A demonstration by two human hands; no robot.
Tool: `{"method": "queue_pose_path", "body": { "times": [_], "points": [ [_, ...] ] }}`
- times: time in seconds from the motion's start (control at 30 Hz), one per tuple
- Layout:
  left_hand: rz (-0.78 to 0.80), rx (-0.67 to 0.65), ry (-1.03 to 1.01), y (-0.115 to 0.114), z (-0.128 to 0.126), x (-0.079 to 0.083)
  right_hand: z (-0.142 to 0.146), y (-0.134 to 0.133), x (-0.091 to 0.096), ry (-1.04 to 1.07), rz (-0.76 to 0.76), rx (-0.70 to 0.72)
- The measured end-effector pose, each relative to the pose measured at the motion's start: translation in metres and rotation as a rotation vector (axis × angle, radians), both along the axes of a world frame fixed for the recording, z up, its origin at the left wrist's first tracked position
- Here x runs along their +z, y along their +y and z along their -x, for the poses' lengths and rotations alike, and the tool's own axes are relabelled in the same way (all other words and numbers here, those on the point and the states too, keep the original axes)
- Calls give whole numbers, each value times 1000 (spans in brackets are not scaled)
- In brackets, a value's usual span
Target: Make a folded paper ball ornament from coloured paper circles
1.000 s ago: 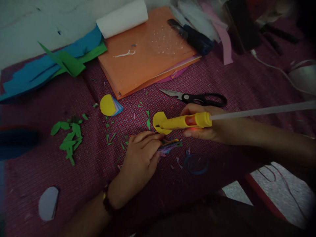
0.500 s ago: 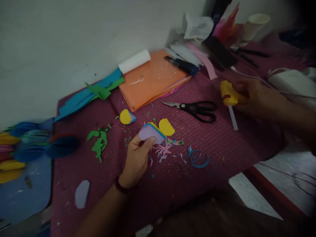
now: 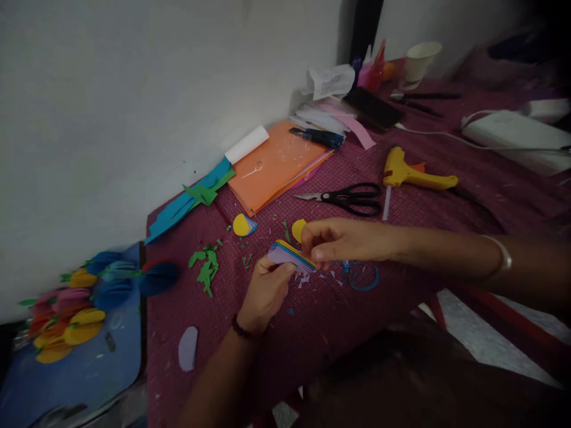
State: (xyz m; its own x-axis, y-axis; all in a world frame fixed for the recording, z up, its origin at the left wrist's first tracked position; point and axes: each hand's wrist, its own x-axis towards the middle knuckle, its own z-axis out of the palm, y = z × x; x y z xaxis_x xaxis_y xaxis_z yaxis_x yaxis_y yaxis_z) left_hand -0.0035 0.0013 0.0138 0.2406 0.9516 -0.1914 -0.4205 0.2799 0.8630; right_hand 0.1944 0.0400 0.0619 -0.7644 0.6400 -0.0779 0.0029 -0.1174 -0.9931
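My left hand (image 3: 265,294) pinches a stack of folded paper half-circles (image 3: 288,254), lilac on the near face with blue and yellow layers behind. At the stack's right end is my right hand (image 3: 332,241), its fingers curled and thumb against the edge; the exact contact is partly hidden. A yellow glue gun (image 3: 417,175) lies on the table to the right, with a clear glue stick (image 3: 387,203) poking out of it. Black-handled scissors (image 3: 345,197) rest beyond my right hand. Partly covered by that hand is a yellow paper piece (image 3: 298,229); another yellow folded piece (image 3: 241,225) lies left.
Green scraps (image 3: 206,270), a blue paper ring (image 3: 364,278) and a lilac half-circle (image 3: 188,348) lie about. Orange sheets (image 3: 276,166) with a utility knife (image 3: 319,137) are by the wall. Colourful paper balls (image 3: 84,324) sit left. A phone (image 3: 372,108) and paper cup (image 3: 419,62) stand behind.
My right hand has let go of the glue gun, which now lies on the table, and has moved left to the paper stack. My left hand still holds the stack. The view has shifted.
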Motion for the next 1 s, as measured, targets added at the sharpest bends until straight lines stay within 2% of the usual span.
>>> {"method": "queue_pose_path", "body": {
  "times": [0.13, 0.43, 0.7, 1.0],
  "points": [
    [-18, -59, 45, 2, 6, -5, 15, 5, -13, 97, 63, 102],
    [-41, -142, 170, 4, 15, -14, 14, 8, -23, 131, 198, 132],
    [-31, -118, 180, 6, 11, -15, 14, 11, -23, 100, 70, 130],
    [-26, -148, 123, 4, 13, -20, 13, 11, -30, 166, 165, 185]
  ]
}}
